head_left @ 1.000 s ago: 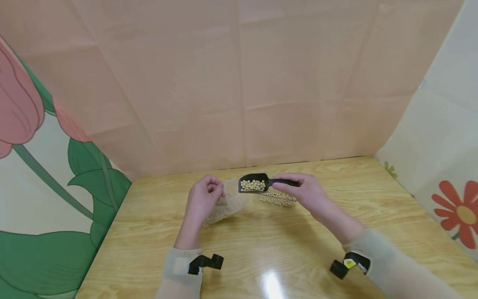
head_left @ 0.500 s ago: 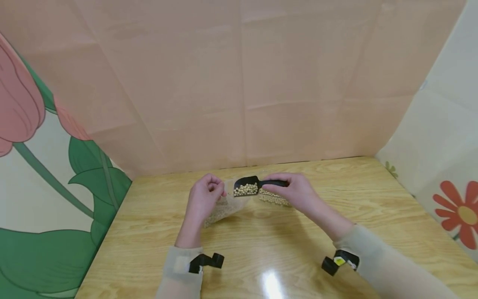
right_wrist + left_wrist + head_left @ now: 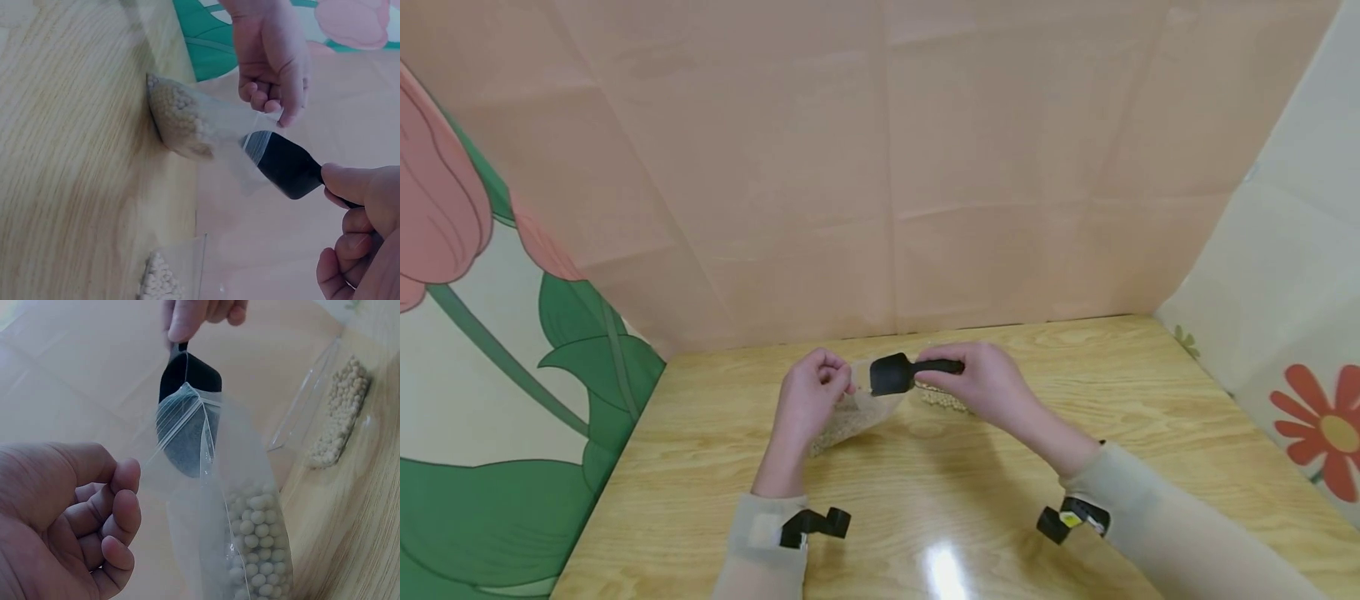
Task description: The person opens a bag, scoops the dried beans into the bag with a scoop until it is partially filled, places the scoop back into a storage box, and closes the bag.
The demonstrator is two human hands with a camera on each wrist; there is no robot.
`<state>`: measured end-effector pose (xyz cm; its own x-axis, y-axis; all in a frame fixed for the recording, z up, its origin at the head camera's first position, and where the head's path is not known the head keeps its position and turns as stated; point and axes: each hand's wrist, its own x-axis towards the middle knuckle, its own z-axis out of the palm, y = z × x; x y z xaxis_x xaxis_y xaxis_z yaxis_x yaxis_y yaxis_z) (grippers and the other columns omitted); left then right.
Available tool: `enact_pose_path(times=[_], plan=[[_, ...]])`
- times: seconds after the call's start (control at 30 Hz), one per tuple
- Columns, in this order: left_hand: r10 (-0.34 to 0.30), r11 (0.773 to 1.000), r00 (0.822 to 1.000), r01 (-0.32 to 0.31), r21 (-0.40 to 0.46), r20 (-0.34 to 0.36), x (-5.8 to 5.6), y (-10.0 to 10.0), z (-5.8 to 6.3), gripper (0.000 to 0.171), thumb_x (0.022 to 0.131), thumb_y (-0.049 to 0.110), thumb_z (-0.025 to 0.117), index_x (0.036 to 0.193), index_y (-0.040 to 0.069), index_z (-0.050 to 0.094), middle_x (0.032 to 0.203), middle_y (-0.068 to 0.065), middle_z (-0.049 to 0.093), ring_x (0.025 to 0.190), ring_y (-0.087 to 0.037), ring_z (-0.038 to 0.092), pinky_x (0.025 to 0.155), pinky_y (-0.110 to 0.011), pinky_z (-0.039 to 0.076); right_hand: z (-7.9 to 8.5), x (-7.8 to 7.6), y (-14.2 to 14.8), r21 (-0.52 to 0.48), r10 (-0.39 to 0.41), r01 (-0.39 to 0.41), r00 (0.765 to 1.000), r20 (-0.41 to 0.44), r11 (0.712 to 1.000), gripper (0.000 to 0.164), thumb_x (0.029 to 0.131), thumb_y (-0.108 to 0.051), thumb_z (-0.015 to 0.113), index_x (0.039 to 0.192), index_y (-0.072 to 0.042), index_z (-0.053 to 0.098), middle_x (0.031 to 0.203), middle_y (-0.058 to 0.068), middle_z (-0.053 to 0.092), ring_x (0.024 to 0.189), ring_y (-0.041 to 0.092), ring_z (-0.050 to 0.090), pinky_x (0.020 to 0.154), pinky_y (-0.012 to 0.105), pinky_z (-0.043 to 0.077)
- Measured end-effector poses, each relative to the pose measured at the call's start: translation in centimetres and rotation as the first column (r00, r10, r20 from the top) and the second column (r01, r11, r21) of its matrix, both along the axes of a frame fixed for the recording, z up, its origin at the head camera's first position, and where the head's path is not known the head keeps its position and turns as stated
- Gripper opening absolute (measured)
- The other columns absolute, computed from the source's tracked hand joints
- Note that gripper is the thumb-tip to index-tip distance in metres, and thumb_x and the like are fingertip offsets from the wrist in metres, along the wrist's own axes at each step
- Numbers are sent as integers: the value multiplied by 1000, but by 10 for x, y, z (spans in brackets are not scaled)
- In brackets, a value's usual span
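Note:
My left hand [image 3: 807, 393] pinches the rim of a clear zip-lock bag [image 3: 247, 459] between thumb and forefinger, the other fingers curled. Pale round beans, like soybeans, [image 3: 259, 544] fill the bag's lower part, which rests on the table. In my right hand [image 3: 988, 382] is the handle of a black scoop [image 3: 891, 375]. Turned over, the scoop shows its back in the head view, and its blade sits inside the bag's mouth in both wrist views. No beans show on the scoop.
Just right of the bag, a clear plastic box [image 3: 294, 422] stands on the wooden table [image 3: 887, 517] with more beans [image 3: 943, 400] in it. The right hand partly hides it in the head view. A pink sheet [image 3: 880, 208] hangs behind the table.
The scoop, level and loaded with beans a second ago, has moved left to the bag and tipped over; its beans are gone from view. The left hand has stayed put.

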<state>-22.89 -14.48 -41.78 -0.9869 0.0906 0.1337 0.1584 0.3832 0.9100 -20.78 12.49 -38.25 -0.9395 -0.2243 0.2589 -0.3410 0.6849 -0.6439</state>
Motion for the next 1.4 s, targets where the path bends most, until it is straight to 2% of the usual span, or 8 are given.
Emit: enact_pose_path(times=[0.13,0.27,0.5,0.73,0.97,1.1,1.4], plan=[[-3,1000,1000,3,0,2,0,0,1,10,112,15,66,109,6,71,84,-4,77,82,-30,69,74,-39,53,2,1,-3,57,1,3,998,-64,998,28,95,-30,91,120,-19,87,112,2,84,55,8,54,57,33,45],[-4,1000,1000,4,5,7,0,0,0,10,112,14,66,110,5,71,84,-4,77,83,-31,69,72,-38,52,4,2,-3,74,-1,7,997,-82,997,29,94,-30,91,120,-17,87,111,2,84,56,8,55,57,33,45],[3,1000,1000,-3,8,21,1,0,1,11,112,14,66,111,5,71,85,-7,77,84,-34,69,70,-37,50,11,6,4,16,-11,10,1000,4,1000,32,96,-31,89,125,-16,85,113,4,83,54,11,50,54,31,42],[12,1000,1000,-12,9,20,1,0,2,8,111,13,67,108,8,71,83,-3,76,82,-29,68,71,-37,52,21,10,24,-16,-33,34,998,62,999,28,99,-33,87,124,-21,85,98,3,77,53,12,43,50,30,37],[7,1000,1000,-7,16,16,2,0,2,7,111,13,67,107,9,71,83,-5,76,84,-34,69,68,-36,50,29,13,51,-10,-54,55,995,78,998,28,100,-34,85,126,-22,84,116,6,78,57,15,45,53,31,40],[7,1000,1000,-7,22,21,2,0,2,7,111,13,67,107,10,70,84,-6,76,84,-35,69,70,-38,51,31,14,65,10,-77,76,993,94,997,33,101,-40,84,128,-23,83,122,8,77,56,15,43,52,32,40],[5,1000,1000,-6,28,25,1,0,2,7,111,12,66,108,8,71,83,-4,75,83,-33,69,71,-37,52,34,15,93,77,-121,114,989,87,990,39,102,-46,81,131,-20,82,131,15,75,60,17,48,55,35,41]])
